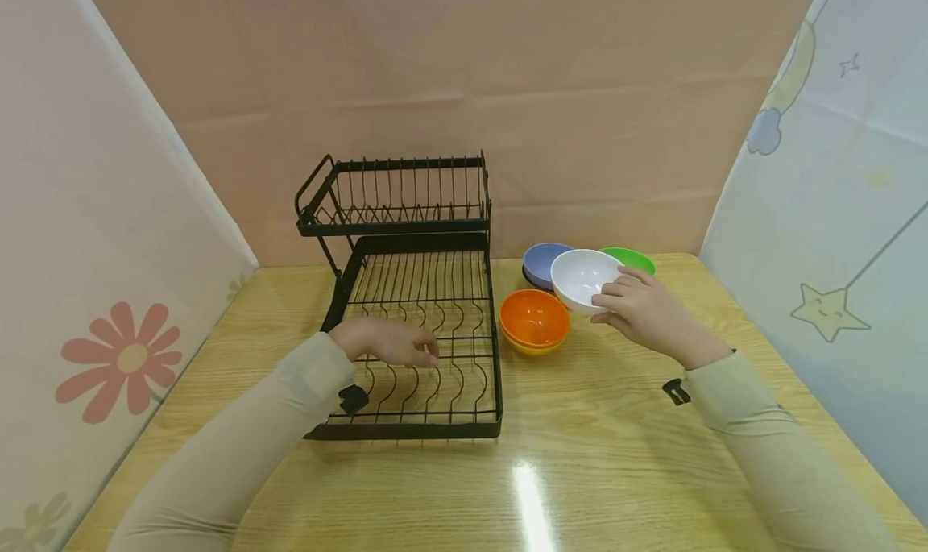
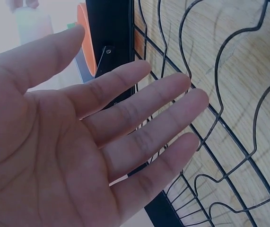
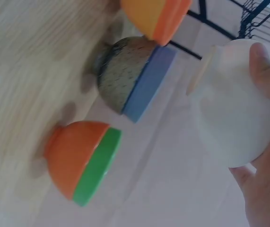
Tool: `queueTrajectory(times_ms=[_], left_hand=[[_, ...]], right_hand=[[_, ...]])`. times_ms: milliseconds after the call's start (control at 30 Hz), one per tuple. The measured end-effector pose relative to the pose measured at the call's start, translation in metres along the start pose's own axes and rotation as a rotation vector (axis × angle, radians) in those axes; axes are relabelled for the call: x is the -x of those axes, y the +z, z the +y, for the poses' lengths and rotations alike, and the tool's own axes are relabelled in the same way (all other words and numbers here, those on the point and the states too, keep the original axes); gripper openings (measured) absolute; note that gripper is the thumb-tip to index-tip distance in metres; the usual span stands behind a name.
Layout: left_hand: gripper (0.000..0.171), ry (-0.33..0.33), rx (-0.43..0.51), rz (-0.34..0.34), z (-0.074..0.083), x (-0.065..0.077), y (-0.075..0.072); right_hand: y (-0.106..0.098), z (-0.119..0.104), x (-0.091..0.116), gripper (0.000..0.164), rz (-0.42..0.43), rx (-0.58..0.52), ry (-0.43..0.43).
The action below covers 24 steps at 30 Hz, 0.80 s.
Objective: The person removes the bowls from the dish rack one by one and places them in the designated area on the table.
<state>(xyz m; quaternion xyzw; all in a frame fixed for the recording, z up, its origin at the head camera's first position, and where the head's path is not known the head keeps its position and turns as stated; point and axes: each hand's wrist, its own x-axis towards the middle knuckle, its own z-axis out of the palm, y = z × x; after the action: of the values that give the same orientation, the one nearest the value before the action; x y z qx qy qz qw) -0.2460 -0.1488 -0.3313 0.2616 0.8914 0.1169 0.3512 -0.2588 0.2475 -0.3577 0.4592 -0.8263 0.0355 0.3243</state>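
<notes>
My right hand (image 1: 641, 310) grips a white bowl (image 1: 580, 278) by its right side, holding it above the other bowls. In the right wrist view the white bowl (image 3: 239, 109) shows its outer wall and foot, with the thumb along it. My left hand (image 1: 395, 342) hovers over the lower tier of a black wire dish rack (image 1: 406, 431), holding nothing. Its fingers (image 2: 144, 113) lie straight and spread in the left wrist view, with the rack's wavy wires beyond them.
Right of the rack, an orange bowl (image 1: 535, 318) sits in a yellow one. Behind, a blue bowl (image 1: 544, 262) is stacked in a dark speckled bowl (image 3: 125, 71). A green bowl (image 3: 97, 165) rests in an orange one. The rack's upper tier (image 1: 395, 230) rises at the back.
</notes>
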Motion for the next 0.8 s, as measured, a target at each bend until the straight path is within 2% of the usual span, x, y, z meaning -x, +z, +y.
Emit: queueTrajectory(times_ms=[133,300,367,533,800], left_hand=[[0.04,0.009,-0.005,-0.006,-0.001,-0.001,0.0],[0.04,0.014,-0.012,-0.01,-0.001,-0.001,-0.001],[0.04,0.015,-0.012,-0.01,-0.001,-0.001,-0.001],[0.04,0.017,-0.012,-0.01,-0.001,0.0,-0.001],[0.04,0.011,-0.016,-0.017,-0.001,0.001,-0.001]], right_hand=[[0.001,0.008,0.014,0.068,-0.058,0.021,0.023],[0.001,0.012,0.025,0.074,-0.178,0.021,0.077],[0.001,0.013,0.027,0.066,-0.229,0.018,0.096],[0.003,0.015,0.031,0.032,-0.33,0.004,0.136],[0.008,0.014,0.036,0.029,-0.432,-0.042,0.203]])
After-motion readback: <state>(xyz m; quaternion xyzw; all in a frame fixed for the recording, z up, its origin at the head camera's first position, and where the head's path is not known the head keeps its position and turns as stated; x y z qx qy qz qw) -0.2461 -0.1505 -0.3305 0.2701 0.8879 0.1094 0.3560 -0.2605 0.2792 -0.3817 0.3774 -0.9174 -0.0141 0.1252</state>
